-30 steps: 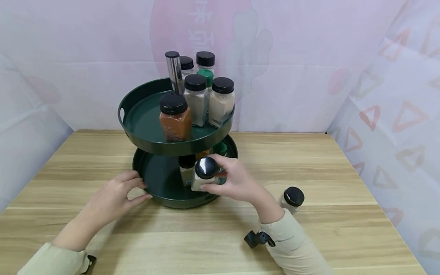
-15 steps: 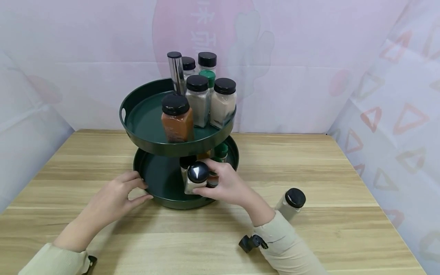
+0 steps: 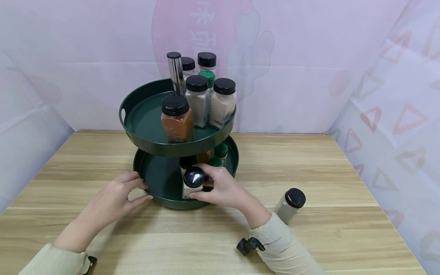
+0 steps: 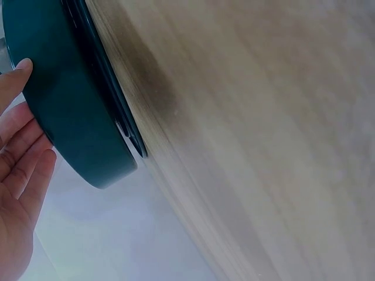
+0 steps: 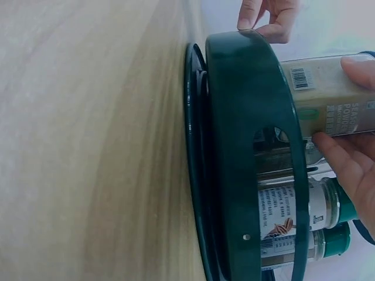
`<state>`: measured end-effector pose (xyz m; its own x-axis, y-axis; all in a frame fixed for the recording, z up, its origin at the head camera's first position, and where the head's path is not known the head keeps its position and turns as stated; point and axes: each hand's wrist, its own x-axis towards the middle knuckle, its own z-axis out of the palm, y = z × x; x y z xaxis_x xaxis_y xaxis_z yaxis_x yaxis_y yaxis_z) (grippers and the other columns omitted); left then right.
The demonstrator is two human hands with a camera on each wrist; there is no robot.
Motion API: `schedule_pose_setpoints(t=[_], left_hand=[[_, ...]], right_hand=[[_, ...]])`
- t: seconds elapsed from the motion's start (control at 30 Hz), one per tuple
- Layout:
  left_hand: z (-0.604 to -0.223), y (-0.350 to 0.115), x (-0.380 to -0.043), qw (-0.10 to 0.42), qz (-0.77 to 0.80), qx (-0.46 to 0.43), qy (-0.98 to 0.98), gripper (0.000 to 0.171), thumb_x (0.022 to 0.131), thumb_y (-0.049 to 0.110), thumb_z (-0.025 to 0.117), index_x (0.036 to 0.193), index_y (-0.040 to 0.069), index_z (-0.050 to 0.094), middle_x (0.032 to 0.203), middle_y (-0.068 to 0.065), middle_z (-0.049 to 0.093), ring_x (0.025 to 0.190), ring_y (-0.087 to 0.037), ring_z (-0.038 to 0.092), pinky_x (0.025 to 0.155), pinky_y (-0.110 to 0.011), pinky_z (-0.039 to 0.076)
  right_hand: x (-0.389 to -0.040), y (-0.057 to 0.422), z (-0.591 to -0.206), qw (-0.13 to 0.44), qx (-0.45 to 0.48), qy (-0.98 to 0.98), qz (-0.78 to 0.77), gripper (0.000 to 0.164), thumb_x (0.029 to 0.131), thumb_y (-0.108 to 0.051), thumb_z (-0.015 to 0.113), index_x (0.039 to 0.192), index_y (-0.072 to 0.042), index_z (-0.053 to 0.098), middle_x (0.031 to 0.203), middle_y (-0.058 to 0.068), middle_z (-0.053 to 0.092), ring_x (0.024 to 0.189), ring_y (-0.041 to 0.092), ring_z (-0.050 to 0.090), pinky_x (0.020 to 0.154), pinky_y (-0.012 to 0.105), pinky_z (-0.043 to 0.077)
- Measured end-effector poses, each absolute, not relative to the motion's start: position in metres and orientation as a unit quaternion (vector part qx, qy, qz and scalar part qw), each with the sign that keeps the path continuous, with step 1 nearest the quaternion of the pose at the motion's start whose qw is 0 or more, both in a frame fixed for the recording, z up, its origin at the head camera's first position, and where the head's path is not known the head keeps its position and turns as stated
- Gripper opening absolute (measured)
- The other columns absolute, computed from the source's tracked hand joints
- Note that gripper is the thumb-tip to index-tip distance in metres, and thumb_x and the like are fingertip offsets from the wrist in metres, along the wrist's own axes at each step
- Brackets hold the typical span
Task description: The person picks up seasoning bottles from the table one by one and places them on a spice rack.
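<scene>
My right hand [image 3: 221, 189] grips a square spice jar [image 3: 192, 191] with a shiny black lid and pale powder. It stands at the front of the lower dark green tray [image 3: 156, 175], close to the rim. In the right wrist view the jar [image 5: 322, 99] shows a barcode and printed label, fingers and thumb on opposite sides. On the left, my left hand [image 3: 117, 193] rests its thumb and fingertips against the lower tray's side, fairly straight in the left wrist view. Behind the gripped jar, another black-lidded jar [image 3: 188, 162] is partly hidden.
The upper tray [image 3: 144, 118] overhangs the lower one, carrying several jars, including an orange-brown spice jar [image 3: 177, 124] and a steel cylinder [image 3: 176, 74]. Green-capped bottles [image 5: 331, 202] stand on the lower tray. Another black-lidded jar [image 3: 288, 208] stands on the wooden table [image 3: 343, 229] by my right forearm.
My right hand has brought the gripped jar left and toward the front rim of the lower tray, lowering it. The left hand has stayed at the tray's side.
</scene>
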<state>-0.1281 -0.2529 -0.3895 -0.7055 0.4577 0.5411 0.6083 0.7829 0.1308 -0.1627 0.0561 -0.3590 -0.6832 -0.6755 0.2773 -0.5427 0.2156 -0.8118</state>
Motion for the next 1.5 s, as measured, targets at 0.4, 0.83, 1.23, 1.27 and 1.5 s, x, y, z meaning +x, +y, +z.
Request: schedule_pose_setpoints(t=[0.4,0.83,1.23,1.27,1.5], left_hand=[[-0.392,-0.254,-0.129,0.254,-0.159,-0.295,-0.907,0.026,0.063,0.017,0.091,0.083,0.014,0.073,0.085,0.005,0.064,0.072,-0.010,0.064,0.066,-0.017,0.052],[-0.393,-0.255,-0.129,0.258,-0.162,-0.299,-0.904,0.025,0.064,0.017,0.091,0.082,0.014,0.073,0.085,0.005,0.063,0.071,-0.010,0.063,0.066,-0.016,0.051],[-0.391,-0.253,-0.129,0.255,-0.165,-0.299,-0.905,0.026,0.063,0.016,0.091,0.081,0.014,0.073,0.084,0.005,0.062,0.070,-0.010,0.061,0.065,-0.013,0.049],[-0.390,-0.253,-0.129,0.255,-0.165,-0.299,-0.905,0.025,0.063,0.016,0.091,0.081,0.014,0.073,0.084,0.005,0.062,0.070,-0.009,0.061,0.065,-0.013,0.049],[-0.389,-0.251,-0.126,0.254,-0.162,-0.298,-0.906,0.026,0.063,0.015,0.092,0.081,0.015,0.074,0.084,0.005,0.063,0.070,-0.010,0.062,0.063,-0.021,0.054]], right_hand=[[-0.165,0.052,-0.362,0.099,-0.373,0.802,-0.457,0.054,0.084,-0.008,0.079,0.132,-0.003,0.055,0.131,0.010,0.064,0.117,0.020,0.065,0.092,0.023,0.055],[-0.170,0.049,-0.368,0.122,-0.364,0.821,-0.422,0.057,0.086,-0.013,0.078,0.137,-0.007,0.054,0.132,0.006,0.064,0.114,0.017,0.065,0.092,0.020,0.055],[-0.173,0.050,-0.369,0.129,-0.361,0.834,-0.397,0.058,0.086,-0.018,0.079,0.138,-0.009,0.054,0.128,0.004,0.066,0.103,0.013,0.063,0.089,0.019,0.054],[-0.174,0.050,-0.369,0.130,-0.361,0.834,-0.397,0.058,0.086,-0.019,0.078,0.138,-0.009,0.053,0.128,0.005,0.066,0.104,0.013,0.063,0.090,0.020,0.054],[-0.173,0.052,-0.366,0.141,-0.364,0.836,-0.386,0.061,0.088,-0.020,0.077,0.141,-0.009,0.050,0.132,0.006,0.064,0.110,0.017,0.063,0.097,0.032,0.055]])
